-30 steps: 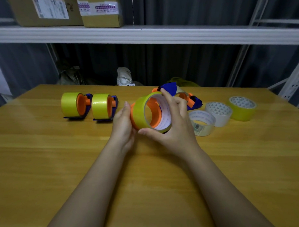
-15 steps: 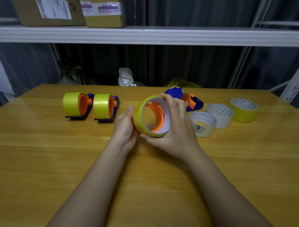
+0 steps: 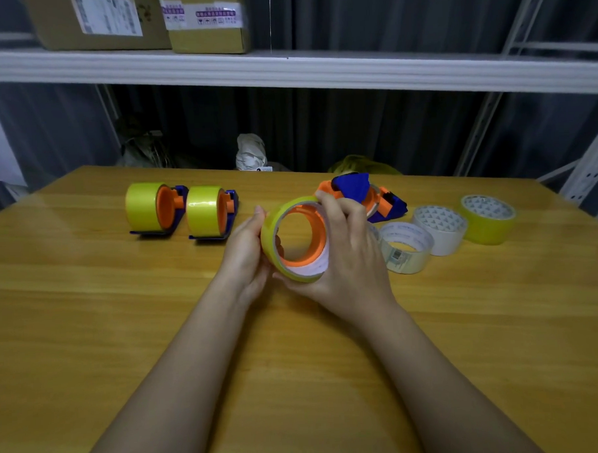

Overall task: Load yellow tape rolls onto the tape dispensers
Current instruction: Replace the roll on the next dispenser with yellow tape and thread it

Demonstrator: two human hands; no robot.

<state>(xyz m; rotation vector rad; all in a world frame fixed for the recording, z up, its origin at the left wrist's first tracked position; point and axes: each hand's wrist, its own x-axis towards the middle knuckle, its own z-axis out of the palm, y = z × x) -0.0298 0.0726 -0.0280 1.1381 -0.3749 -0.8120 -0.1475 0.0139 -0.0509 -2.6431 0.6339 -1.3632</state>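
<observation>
Above the middle of the wooden table (image 3: 124, 336) I hold a yellow tape roll (image 3: 270, 238) with an orange hub (image 3: 317, 239) inside its core. My right hand (image 3: 350, 255) grips the roll from the right, fingers curled over its top edge. On the roll's left side my left hand (image 3: 247, 249) presses with its thumb at the rim. Two blue-and-orange dispensers loaded with yellow rolls (image 3: 142, 209) (image 3: 204, 213) stand at the back left. Another blue-and-orange dispenser (image 3: 385, 202) lies behind my right hand, partly hidden.
To the right lie a clear tape roll (image 3: 408, 249), a white tape roll (image 3: 441, 230) and a spare yellow roll (image 3: 489, 218). A white shelf (image 3: 318, 71) with cardboard boxes (image 3: 103, 22) runs behind the table.
The orange hub has gone deeper into the yellow roll's core, and the roll has turned so its opening faces me more. Both hands kept their places on it.
</observation>
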